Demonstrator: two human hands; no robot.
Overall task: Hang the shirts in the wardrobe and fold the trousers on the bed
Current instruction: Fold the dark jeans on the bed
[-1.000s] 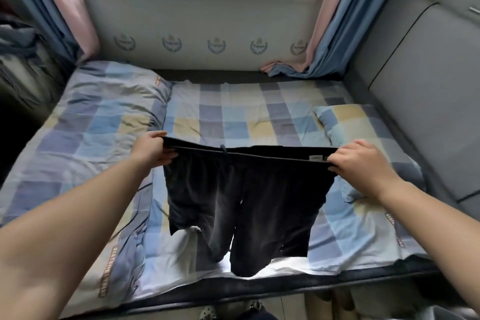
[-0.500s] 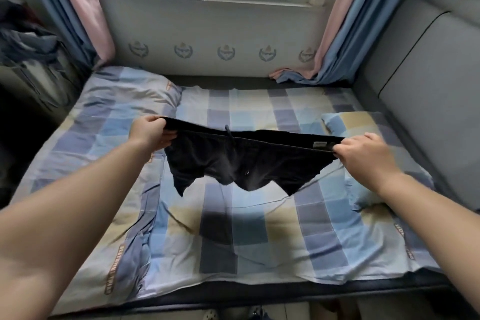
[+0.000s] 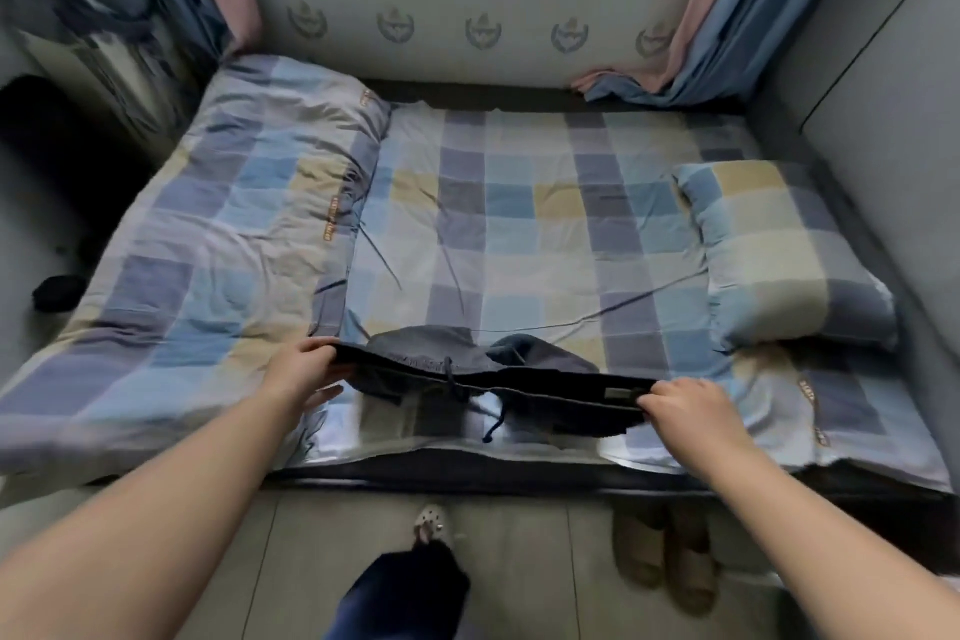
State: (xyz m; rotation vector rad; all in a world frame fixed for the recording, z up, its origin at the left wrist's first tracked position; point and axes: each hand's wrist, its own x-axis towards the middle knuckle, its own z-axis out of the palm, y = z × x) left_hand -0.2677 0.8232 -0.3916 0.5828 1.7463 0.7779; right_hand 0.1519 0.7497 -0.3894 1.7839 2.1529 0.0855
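We observe the left hand [image 3: 301, 369] and right hand [image 3: 685, 408] each pinching one end of the waistband of the dark trousers [image 3: 498, 379], stretched taut between them. The trousers lie bunched on the checked bed [image 3: 519, 224] near its front edge, drawstring dangling. A pillow [image 3: 779, 250] sits to the right, apart from them.
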